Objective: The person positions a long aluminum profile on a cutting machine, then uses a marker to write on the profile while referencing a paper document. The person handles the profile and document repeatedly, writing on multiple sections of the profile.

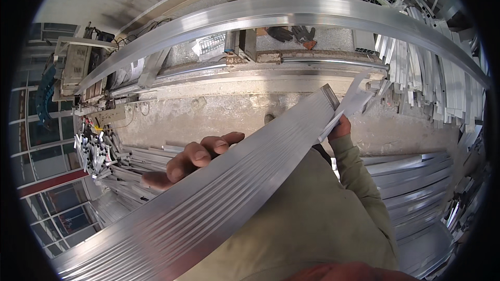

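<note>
A long ribbed aluminium profile (224,187) slants across my front, from the lower left up to its cut end at centre right. My left hand (195,158) supports it from beneath, fingers curled up past its far edge; the palm is hidden behind the metal. At the cut end, my right hand (341,127) closes on a thin, whitish film strip (357,96) that stands up beside the profile. Part of that hand is covered by the strip, so whether it also touches the profile cannot be told.
Another long aluminium profile (281,10) spans the workbench ahead. Dark gloves (281,34) lie behind it. Bundles of profiles (416,67) stand at the right, with more stacked bars (411,187) below. Offcuts (96,153) are piled at the left, near a grey machine box (78,65).
</note>
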`<state>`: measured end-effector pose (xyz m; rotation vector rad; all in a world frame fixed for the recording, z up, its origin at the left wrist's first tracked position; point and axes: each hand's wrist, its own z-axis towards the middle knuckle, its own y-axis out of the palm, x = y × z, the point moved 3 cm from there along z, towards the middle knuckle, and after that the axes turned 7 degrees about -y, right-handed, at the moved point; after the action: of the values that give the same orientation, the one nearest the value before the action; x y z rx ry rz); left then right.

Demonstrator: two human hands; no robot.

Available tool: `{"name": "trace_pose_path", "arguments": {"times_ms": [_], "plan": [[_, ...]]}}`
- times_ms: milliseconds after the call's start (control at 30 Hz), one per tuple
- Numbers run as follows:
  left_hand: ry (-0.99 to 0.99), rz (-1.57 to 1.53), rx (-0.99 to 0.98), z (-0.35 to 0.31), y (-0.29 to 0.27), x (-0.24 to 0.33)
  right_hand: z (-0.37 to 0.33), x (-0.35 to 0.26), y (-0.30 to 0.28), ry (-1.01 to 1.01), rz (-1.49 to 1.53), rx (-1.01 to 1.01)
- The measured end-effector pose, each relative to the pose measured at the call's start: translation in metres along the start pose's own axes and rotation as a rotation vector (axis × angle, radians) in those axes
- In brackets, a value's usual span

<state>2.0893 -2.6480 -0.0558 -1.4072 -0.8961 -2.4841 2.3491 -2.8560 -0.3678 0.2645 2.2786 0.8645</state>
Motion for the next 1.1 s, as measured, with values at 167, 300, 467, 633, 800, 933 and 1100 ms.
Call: {"name": "trace_pose_path", "arguments": {"times_ms": [167,300,467,633,800,933,1100], "plan": [[-0.006,-0.113,-0.397,0.05,-0.026,0.045,0.014,0.066,0.117,0.184,-0.104,-0.19],[-0.445,0.132,-0.507,0.076,-0.068,0.068,0.014,0.131,0.161,0.293,-0.048,-0.244],[-0.743,0.694,-0.164,0.092,-0.176,-0.009,0.007,0.198,0.201,0.375,-0.266,-0.335],[-1.025,1.033,-0.25,0.085,-0.28,-0.062,-0.001,0.239,0.236,0.452,-0.348,-0.289],[-1.304,0.774,-0.402,0.059,-0.336,-0.083,-0.014,0.25,0.278,0.491,-0.484,-0.347],[-1.483,0.918,-0.452,0.074,-0.319,-0.057,0.0,0.261,0.285,0.524,-0.524,-0.41],[-1.476,0.877,-0.242,0.037,-0.335,-0.047,0.01,0.261,0.302,0.643,-0.665,-0.577]]}}
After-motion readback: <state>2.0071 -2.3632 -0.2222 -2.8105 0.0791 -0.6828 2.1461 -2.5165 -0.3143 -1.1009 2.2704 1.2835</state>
